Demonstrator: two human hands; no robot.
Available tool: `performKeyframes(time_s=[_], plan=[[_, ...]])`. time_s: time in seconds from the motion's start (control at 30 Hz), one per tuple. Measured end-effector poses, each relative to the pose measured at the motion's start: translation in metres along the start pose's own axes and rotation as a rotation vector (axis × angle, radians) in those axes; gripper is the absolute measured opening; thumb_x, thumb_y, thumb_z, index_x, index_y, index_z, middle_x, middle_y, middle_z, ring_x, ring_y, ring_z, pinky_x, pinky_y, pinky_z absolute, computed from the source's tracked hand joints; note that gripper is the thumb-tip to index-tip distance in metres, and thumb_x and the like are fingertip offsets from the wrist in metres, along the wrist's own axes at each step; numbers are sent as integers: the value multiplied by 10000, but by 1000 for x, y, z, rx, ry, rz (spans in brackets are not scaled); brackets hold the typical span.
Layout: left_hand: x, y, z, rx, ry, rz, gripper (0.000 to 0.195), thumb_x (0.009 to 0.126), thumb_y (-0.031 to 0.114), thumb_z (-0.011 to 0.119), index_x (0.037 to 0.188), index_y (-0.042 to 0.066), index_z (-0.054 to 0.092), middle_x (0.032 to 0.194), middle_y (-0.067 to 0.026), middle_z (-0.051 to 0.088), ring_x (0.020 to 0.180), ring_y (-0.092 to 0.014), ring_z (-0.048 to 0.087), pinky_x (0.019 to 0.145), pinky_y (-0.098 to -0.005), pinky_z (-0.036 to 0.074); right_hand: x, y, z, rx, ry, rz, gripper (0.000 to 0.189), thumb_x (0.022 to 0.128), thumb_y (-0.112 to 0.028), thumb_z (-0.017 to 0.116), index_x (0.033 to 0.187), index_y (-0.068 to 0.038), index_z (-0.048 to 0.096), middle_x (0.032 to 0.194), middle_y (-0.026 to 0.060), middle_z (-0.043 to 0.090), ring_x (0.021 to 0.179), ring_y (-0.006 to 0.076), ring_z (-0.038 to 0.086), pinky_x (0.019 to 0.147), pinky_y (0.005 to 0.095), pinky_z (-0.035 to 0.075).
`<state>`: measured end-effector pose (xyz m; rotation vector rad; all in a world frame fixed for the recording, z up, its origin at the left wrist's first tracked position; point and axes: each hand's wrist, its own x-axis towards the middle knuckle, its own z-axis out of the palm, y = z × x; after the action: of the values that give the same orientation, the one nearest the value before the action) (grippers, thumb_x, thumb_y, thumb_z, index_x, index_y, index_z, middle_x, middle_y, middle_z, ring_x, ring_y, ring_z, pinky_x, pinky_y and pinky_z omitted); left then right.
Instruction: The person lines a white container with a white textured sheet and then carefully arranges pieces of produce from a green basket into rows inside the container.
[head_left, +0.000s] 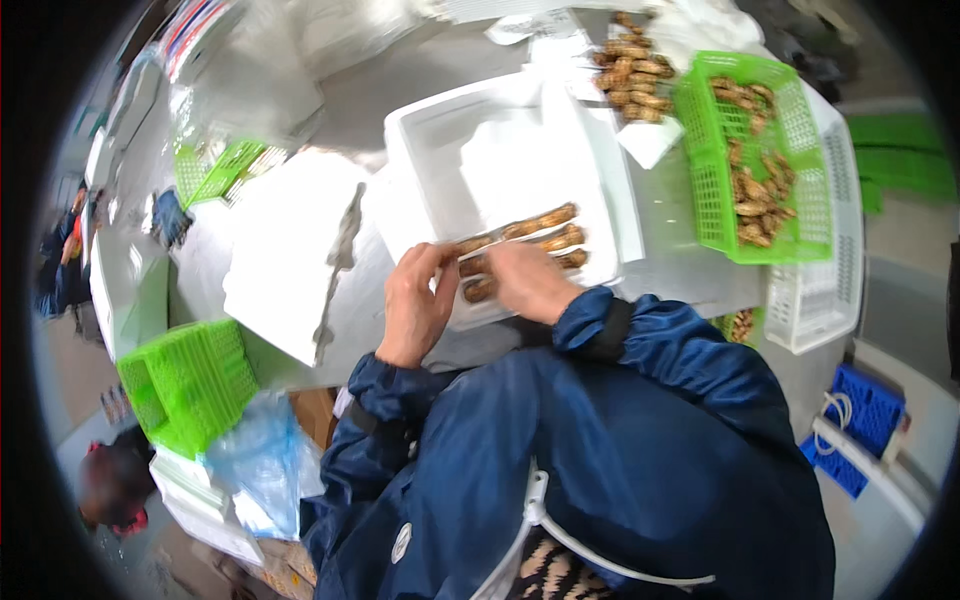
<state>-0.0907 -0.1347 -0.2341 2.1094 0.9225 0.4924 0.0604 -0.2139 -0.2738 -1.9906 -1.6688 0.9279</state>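
Note:
A white foam box (439, 176) stands before me on a metal table, lined in part with white sheet material (510, 154). Rows of brown, knobbly pieces (538, 223) lie across its near end, with white strips between them. My left hand (416, 300) reaches over the box's left side, thumb and fingertips at the left end of the rows. Over the middle of the rows is my right hand (532, 277), blurred and knuckles up, hiding some pieces. Whether either hand grips a piece is hidden.
Right of the box, a green plastic basket (697, 180) holds more brown pieces, beside a white crate (814, 304). A pile of pieces (634, 79) lies behind. At left are a white foam panel (289, 251), stacked green baskets (191, 382) and a blue glove (170, 217).

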Motion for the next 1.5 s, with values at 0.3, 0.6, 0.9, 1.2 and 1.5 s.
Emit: performKeyframes(time_s=[0.3, 0.6, 0.9, 1.2, 1.5], plan=[[24, -2, 20, 335, -535, 159, 143, 721, 100, 622, 860, 68, 624, 801, -116, 624, 818, -308, 578, 736, -411, 379, -12, 16, -15, 56, -75, -73, 118, 700, -22, 508, 728, 31, 609, 804, 230, 595, 760, 413, 588, 694, 457, 473], [73, 57, 40, 149, -419, 282, 87, 764, 73, 630, 835, 28, 609, 759, -114, 577, 744, -323, 554, 688, -393, 416, -144, 155, -241, -571, 442, 589, 372, 736, -70, 594, 1107, -68, 620, 1189, 196, 528, 1113, 376, 477, 929, 434, 410], [155, 138, 135, 96, -554, 700, 112, 756, 51, 625, 859, 41, 582, 796, -109, 564, 791, -312, 552, 693, -383, 416, -106, 207, -216, -512, 238, 410, 454, 717, -51, 581, 1167, -89, 532, 1370, 186, 374, 1260, 379, 342, 986, 449, 365], [210, 173, 227, 7, -490, 835, 190, 765, 93, 607, 945, 35, 589, 946, -114, 569, 925, -306, 529, 778, -404, 419, -125, 209, -284, -349, 892, 287, 364, 821, -76, 581, 1182, -40, 556, 1261, 141, 528, 1176, 346, 478, 986, 381, 394], [215, 194, 308, 608, -788, 904, 157, 743, 51, 576, 880, 67, 650, 921, -117, 631, 889, -273, 604, 806, -406, 458, -192, 218, -259, -559, 1007, 472, 326, 759, -4, 599, 1082, -48, 586, 1190, 136, 535, 1080, 343, 487, 922, 414, 414]])
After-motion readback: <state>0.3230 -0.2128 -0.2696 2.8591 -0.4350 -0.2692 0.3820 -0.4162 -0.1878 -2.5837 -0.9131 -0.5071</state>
